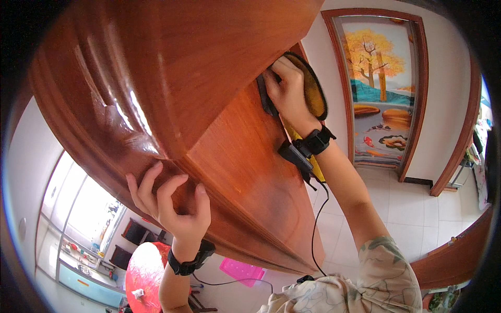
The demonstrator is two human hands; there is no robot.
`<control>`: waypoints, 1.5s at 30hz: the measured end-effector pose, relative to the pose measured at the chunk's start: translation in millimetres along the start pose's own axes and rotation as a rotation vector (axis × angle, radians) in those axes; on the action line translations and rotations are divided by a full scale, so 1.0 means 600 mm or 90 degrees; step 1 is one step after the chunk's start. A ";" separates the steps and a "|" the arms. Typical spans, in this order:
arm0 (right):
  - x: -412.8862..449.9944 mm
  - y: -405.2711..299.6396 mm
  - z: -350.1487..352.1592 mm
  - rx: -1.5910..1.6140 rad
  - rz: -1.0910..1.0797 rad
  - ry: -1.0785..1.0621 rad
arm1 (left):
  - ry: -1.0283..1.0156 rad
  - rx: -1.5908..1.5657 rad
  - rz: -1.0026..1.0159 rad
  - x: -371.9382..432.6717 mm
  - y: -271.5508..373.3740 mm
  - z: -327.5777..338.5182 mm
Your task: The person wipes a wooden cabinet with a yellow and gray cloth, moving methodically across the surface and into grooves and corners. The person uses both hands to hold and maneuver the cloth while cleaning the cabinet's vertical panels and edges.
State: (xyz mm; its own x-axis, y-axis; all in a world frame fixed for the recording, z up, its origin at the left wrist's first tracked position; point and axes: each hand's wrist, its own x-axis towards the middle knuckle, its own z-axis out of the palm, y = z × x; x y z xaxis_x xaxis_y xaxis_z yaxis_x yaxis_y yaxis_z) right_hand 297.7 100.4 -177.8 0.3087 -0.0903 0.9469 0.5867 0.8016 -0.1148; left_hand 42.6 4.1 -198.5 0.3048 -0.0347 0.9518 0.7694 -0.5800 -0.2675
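Note:
Right before me stands a tall piece of glossy reddish-brown wooden furniture (pixel 242 164) with moulded edges. My left hand (pixel 172 199) is at its moulded lower edge, fingers spread and curled, nothing seen in it. At the far side of the furniture, my right hand (pixel 287 82) has its fingers bent around a dark strap-like item (pixel 266 96); the fingertips are partly hidden. A yellowish oval thing with a black rim (pixel 313 86) hangs just behind that hand. Both wrists wear black bands with devices, with thin cables running to my body.
A pink plastic item (pixel 242 270) lies on the tiled floor below. Near my left forearm is a round red, shiny covered object (pixel 145 274). A doorway with a tree-and-fish picture panel (pixel 379 94) stands to the right. Chairs (pixel 135 232) and a bright window are at the left.

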 end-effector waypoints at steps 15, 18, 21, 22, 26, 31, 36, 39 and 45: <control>0.002 -0.004 -0.002 0.035 -0.094 -0.045 | 0.003 -0.010 -0.004 -0.002 -0.002 0.000; 0.002 -0.003 -0.004 0.031 -0.041 -0.025 | 0.012 -0.001 -0.001 -0.003 -0.001 -0.001; -0.001 -0.002 -0.002 0.055 -0.118 -0.064 | 0.011 -0.011 0.002 -0.002 0.000 -0.002; 0.000 0.002 -0.002 0.043 -0.070 -0.046 | 0.011 -0.016 0.000 -0.002 0.000 -0.002; 0.006 0.021 0.000 -0.024 -0.023 -0.039 | 0.014 -0.009 0.002 -0.004 0.002 -0.003; -0.005 0.022 -0.001 -0.057 0.014 0.007 | 0.015 0.004 0.006 -0.005 0.000 0.000; -0.017 -0.015 0.002 -0.027 -0.004 -0.010 | 0.014 0.002 -0.004 -0.005 -0.001 0.003; -0.007 -0.028 0.003 -0.007 -0.116 -0.070 | 0.017 0.012 0.002 -0.004 0.000 0.003; -0.001 -0.041 0.001 0.020 0.022 -0.015 | 0.014 0.006 -0.007 -0.004 0.001 0.005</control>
State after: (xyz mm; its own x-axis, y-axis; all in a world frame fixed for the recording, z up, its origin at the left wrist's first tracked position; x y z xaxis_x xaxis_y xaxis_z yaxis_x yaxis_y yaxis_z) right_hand 282.5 80.9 -175.6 0.3100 -0.0485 0.9495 0.5521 0.8223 -0.1383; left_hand 44.1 6.5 -201.7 0.2838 -0.0454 0.9578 0.7782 -0.5726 -0.2578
